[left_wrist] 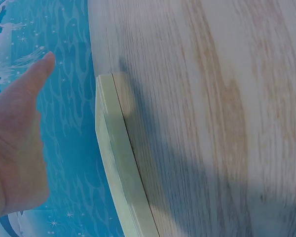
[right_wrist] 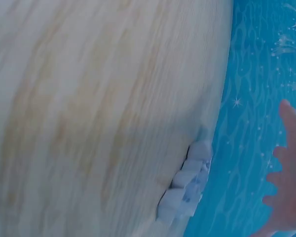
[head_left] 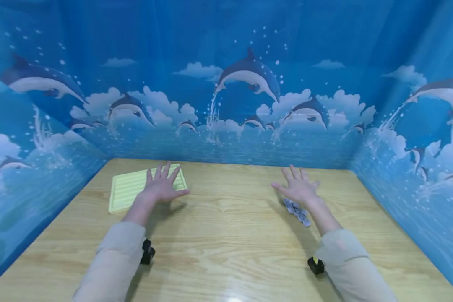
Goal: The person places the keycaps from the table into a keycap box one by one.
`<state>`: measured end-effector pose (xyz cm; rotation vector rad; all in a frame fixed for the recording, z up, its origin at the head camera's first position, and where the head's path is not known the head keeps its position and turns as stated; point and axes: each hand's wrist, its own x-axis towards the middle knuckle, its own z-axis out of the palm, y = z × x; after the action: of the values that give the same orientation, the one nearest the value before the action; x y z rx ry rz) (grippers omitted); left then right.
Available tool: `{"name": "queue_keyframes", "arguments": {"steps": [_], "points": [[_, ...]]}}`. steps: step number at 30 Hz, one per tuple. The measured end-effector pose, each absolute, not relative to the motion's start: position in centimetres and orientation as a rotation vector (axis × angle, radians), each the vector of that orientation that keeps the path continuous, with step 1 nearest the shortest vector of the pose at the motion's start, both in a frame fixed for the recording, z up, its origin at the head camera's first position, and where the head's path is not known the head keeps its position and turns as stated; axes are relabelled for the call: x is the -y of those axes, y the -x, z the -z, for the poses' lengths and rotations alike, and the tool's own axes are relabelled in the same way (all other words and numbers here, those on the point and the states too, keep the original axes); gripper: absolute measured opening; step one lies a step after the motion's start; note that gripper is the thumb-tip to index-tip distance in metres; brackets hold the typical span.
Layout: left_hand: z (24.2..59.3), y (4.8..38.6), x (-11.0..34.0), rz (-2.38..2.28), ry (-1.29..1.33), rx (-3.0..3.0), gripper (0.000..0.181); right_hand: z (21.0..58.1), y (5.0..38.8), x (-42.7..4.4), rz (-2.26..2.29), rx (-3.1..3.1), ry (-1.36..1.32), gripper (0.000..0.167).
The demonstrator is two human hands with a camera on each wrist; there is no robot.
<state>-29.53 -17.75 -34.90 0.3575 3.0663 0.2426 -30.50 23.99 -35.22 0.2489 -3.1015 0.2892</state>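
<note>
My left hand (head_left: 161, 188) hovers with spread fingers over the right part of a pale green ridged tray (head_left: 126, 193), which lies at the back left of the table. In the left wrist view the tray's side wall (left_wrist: 121, 158) stands on the wood, apart from the hand (left_wrist: 17, 143). My right hand (head_left: 298, 188), fingers also spread, is above a small cluster of whitish-grey pieces with dark markings (head_left: 297, 213). The right wrist view shows these blocky pieces (right_wrist: 185, 185) close together, with the hand (right_wrist: 291, 168) away from them. Neither hand holds anything.
A light wood-grain table (head_left: 226, 235) spreads beneath both arms. Blue curtains with dolphins (head_left: 249, 77) enclose its back and both sides. Small black devices sit at the left wrist (head_left: 147, 252) and right wrist (head_left: 316, 265).
</note>
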Motion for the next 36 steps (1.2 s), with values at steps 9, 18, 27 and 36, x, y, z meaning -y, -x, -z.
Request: {"name": "queue_keyframes", "arguments": {"steps": [9, 18, 27, 36], "points": [[34.1, 29.4, 19.3, -0.272, -0.295, -3.105, 0.084, 34.2, 31.7, -20.3, -0.145, 3.011, -0.356, 0.071], [33.7, 28.6, 21.9, -0.246, -0.225, -3.048, 0.084, 33.9, 32.0, -16.3, -0.247, 3.049, -0.46, 0.067], [33.9, 27.9, 24.8, -0.19, -0.167, -2.955, 0.087, 33.8, 32.3, -11.3, -0.277, 3.07, -0.635, 0.057], [34.6, 26.2, 26.7, -0.175, -0.16, -2.875, 0.086, 34.4, 32.0, -7.0, -0.286, 3.029, -0.811, 0.047]]}}
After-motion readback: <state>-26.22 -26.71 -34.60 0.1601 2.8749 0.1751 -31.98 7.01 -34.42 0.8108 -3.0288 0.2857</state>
